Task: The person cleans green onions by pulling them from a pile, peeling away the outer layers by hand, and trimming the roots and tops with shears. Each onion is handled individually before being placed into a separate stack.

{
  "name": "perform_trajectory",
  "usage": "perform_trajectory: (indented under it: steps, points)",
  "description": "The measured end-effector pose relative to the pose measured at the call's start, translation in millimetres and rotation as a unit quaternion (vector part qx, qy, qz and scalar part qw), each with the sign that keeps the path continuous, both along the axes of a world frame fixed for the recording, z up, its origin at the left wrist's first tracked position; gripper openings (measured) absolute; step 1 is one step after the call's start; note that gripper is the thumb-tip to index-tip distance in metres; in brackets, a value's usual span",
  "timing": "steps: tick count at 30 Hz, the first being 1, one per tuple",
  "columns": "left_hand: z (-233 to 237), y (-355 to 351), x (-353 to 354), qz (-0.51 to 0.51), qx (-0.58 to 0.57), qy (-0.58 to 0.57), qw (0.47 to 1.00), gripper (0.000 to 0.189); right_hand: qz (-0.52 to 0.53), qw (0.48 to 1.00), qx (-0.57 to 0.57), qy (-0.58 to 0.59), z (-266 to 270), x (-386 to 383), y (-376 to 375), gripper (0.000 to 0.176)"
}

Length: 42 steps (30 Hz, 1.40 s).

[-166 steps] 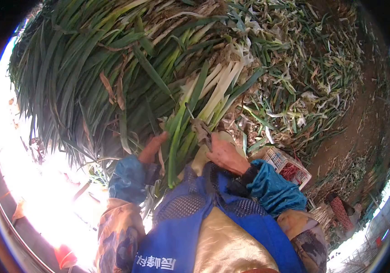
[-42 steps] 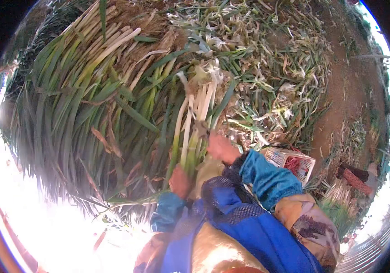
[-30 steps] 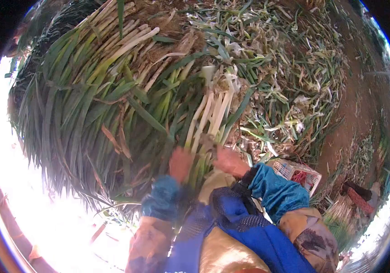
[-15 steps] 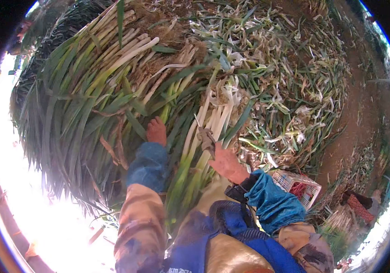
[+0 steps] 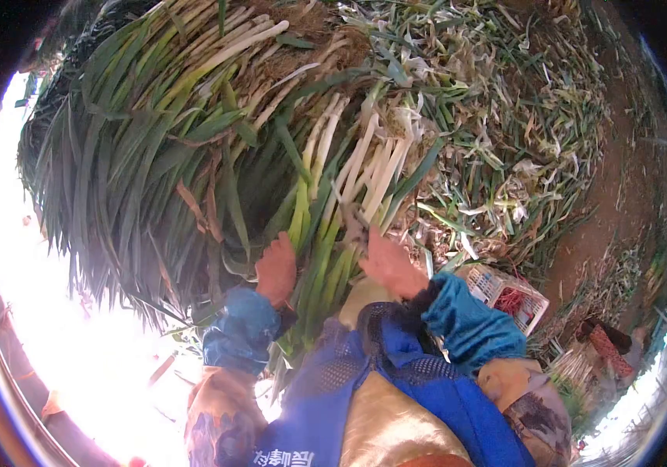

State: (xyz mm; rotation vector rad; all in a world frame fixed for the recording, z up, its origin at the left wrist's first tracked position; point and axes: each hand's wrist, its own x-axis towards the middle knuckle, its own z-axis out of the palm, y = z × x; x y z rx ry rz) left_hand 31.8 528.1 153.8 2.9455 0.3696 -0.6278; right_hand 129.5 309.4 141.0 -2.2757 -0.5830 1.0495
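Observation:
My left hand (image 5: 276, 268) is closed around the green leaves of one or two long green onions (image 5: 302, 206), close in front of my body. Beside it, my right hand (image 5: 392, 266) grips a small hand tool (image 5: 354, 222) with a thin pointed tip; its exact kind is hard to make out. The tool lies over a bunch of peeled green onions (image 5: 378, 167), their white stems pointing away from me and their green ends under my hands. To the left spreads a big heap of unpeeled green onions (image 5: 139, 179), roots toward the top.
Stripped leaves and peelings (image 5: 504, 132) cover the ground to the right. A white plastic basket (image 5: 532, 315) with red strings inside stands near my right sleeve. Brown soil (image 5: 621, 202) runs along the far right. A dark reddish object (image 5: 609, 350) lies beyond the basket.
My left hand has drawn back toward my body, pulling green onions out of the heap next to the peeled bunch. My right hand stays nearly in place with the tool.

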Motion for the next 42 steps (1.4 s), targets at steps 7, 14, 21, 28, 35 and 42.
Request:
perform_trajectory:
  steps: [7,14,21,28,35,42]
  points:
    - [-46,-33,-22,-0.056,0.073,0.009,0.996,0.038,0.017,0.998,0.066,0.013,16,-14,12,0.052]
    - [-15,-1,72,-0.096,-0.081,0.321,0.939,0.026,0.032,0.999,-0.036,-0.021,-40,8,8,0.051]
    - [-147,1,134,0.025,-0.073,-0.145,0.986,0.017,-0.014,0.999,-0.034,0.023,-23,-4,-14,0.053]
    - [-130,-21,147,0.151,-0.079,-0.011,0.985,0.023,-0.027,0.995,0.082,-0.043,-2,9,-16,0.057]
    - [-90,-19,77,0.165,-0.199,0.002,0.966,0.027,-0.055,0.997,-0.029,0.041,-20,45,17,0.043]
    - [-56,-38,36,0.277,-0.204,0.062,0.937,0.028,-0.029,0.998,-0.026,0.05,-1,17,10,0.041]
